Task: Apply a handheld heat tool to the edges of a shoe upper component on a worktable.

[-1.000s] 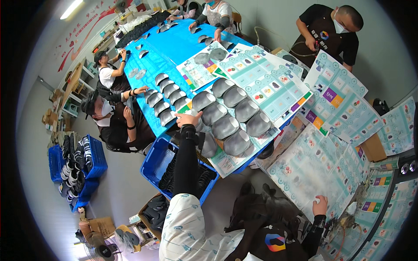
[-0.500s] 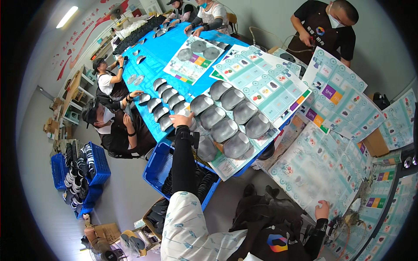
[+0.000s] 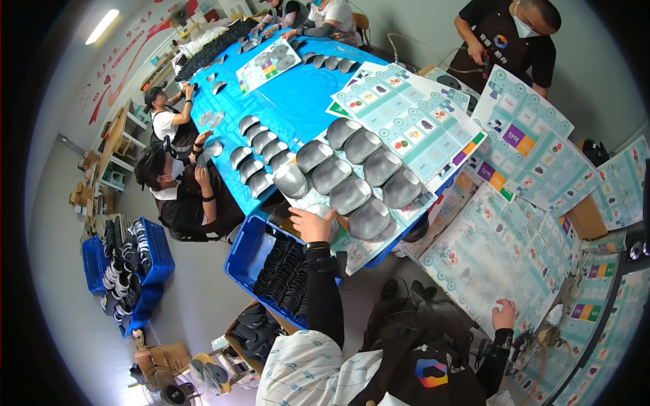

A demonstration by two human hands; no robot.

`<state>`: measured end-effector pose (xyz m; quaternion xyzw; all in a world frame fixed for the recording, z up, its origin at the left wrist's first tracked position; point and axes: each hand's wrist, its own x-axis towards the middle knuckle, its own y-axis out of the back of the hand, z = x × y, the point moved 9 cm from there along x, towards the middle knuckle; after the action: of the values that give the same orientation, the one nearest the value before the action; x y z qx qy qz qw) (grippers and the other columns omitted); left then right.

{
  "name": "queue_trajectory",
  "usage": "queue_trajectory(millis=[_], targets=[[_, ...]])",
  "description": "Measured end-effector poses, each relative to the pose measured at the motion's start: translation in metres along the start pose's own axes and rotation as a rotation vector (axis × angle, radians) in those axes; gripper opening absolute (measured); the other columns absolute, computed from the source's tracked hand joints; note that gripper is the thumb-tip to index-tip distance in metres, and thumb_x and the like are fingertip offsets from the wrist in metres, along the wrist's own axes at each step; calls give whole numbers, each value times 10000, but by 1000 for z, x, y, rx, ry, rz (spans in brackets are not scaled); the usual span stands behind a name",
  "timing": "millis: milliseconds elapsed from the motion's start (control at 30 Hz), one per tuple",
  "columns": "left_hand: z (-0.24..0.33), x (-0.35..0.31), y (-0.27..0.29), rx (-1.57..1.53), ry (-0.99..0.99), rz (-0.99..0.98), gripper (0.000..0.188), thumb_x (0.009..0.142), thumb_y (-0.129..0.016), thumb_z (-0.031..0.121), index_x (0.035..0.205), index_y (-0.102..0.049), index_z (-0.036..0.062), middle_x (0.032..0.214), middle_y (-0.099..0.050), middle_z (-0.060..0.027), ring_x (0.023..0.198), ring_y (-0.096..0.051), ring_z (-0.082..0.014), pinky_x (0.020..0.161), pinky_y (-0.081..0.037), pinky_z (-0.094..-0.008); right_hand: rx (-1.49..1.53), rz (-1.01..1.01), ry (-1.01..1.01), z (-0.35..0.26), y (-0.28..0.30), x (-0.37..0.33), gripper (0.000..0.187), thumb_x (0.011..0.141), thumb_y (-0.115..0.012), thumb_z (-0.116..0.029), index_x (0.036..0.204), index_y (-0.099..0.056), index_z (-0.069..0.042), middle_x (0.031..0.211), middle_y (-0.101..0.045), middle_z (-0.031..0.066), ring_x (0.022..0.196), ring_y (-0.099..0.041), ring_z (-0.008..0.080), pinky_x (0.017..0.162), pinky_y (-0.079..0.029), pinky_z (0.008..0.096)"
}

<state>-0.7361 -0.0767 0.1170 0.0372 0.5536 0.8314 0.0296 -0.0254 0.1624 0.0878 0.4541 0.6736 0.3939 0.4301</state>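
Note:
My left hand (image 3: 311,224) is at the near left corner of a printed sheet (image 3: 361,255), its thumb and fingers spread around a grey cup-shaped shell (image 3: 332,229) that it partly covers. Whether the fingers grip this shell I cannot make out. Just beyond the hand, another shell (image 3: 291,181) sits at the sheet's left edge. Several more glossy dark grey shells (image 3: 350,196) stand in rows on the sheet. My right hand (image 3: 503,315) is low on the right, fingers apart and a little bent, beside a dusty printed sheet (image 3: 467,271). Nothing shows in it.
Smaller rows of shells (image 3: 261,141) stand on the blue table cover (image 3: 298,101). Below its edge is a blue crate (image 3: 238,260) of stacked dark pieces. A seated person (image 3: 203,196) is at the left; another person (image 3: 508,47) works at the far right. Upright printed boards (image 3: 535,145) stand on the right.
My left hand has drawn back toward me, from the shell at the sheet's left edge to the nearer corner one. The far sheet with round pieces has shifted away along the table.

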Motion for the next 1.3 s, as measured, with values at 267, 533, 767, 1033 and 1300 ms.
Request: queue_trajectory(millis=[267,533,767,1033,1300], targets=[[24,-13,14,136,56,-26,1319,639,-880,480,1535,-84,-72,1318,-443,-267,1192,-502,-395,866,-545,-492,-8,64,66,-4,5,-2,201,833,-635,-70,1034,-640,-65,1116,-562,139,1085,-552,369,914,-473,477],[36,-4,29,23,19,81,1230,664,-854,398,1517,-115,-90,1271,-458,-274,1145,-522,-407,872,-543,-483,53,40,-50,45,-4,-23,215,816,-638,-50,1029,-634,-22,1180,-549,191,1181,-493,393,989,-441,481],[22,33,-13,110,46,11,1366,649,-811,670,1514,-96,-108,1433,-321,-395,1255,-443,-519,1009,-464,-526,43,51,-47,61,-5,-31,229,805,-654,-69,1031,-635,-38,1177,-558,190,1200,-483,406,993,-430,486],[130,-92,57,-467,-626,-75,617,870,-740,411,1243,-575,-52,1125,-638,-234,1056,-619,-375,880,-502,-459,97,84,-130,45,22,-37,236,809,-648,-62,1043,-624,-39,1128,-543,177,1154,-504,399,939,-457,496],[198,-296,-125,-56,-1097,-285,562,816,-669,126,1296,-490,-105,1175,-533,-201,1053,-550,-387,874,-506,-439,158,160,-216,72,35,-89,223,796,-647,-60,1017,-625,-41,1118,-552,176,1136,-511,399,965,-445,482]])
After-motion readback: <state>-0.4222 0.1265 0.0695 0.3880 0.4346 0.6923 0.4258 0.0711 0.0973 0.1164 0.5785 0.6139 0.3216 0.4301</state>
